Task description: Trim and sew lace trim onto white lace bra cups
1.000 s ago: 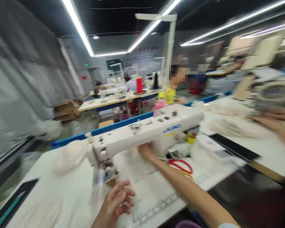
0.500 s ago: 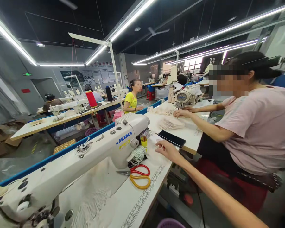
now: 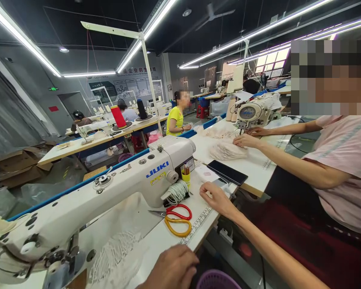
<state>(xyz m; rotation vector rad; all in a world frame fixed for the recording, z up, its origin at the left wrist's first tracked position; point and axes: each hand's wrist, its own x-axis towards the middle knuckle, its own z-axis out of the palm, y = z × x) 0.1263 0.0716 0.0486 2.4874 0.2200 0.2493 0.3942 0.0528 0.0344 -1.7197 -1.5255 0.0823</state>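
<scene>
My right hand (image 3: 218, 198) rests at the table's right edge, just below the black phone (image 3: 227, 171). Its fingers are loosely bent, with a gap by the thumb, and I see nothing in them. Low in the view, my left hand (image 3: 172, 265) hangs over the table's front edge with its fingers loosely bent; its palm side is hidden. Between the hands and the white sewing machine (image 3: 117, 188) lie scissors (image 3: 180, 220) with one red and one yellow handle. A coil of pale cord (image 3: 177, 193) leans against the machine beside a yellow cup (image 3: 185, 176).
White fringed fabric (image 3: 117, 253) lies under the machine arm. A purple basket (image 3: 218, 280) stands below the table edge. On the right, a co-worker's hands (image 3: 246, 140) work at another machine (image 3: 254, 112), beside a bundle of pale fabric (image 3: 227, 150).
My left hand has come into view at the bottom. My right hand has drawn slightly down, its fingers more bent. The view has turned, showing the co-worker farther right.
</scene>
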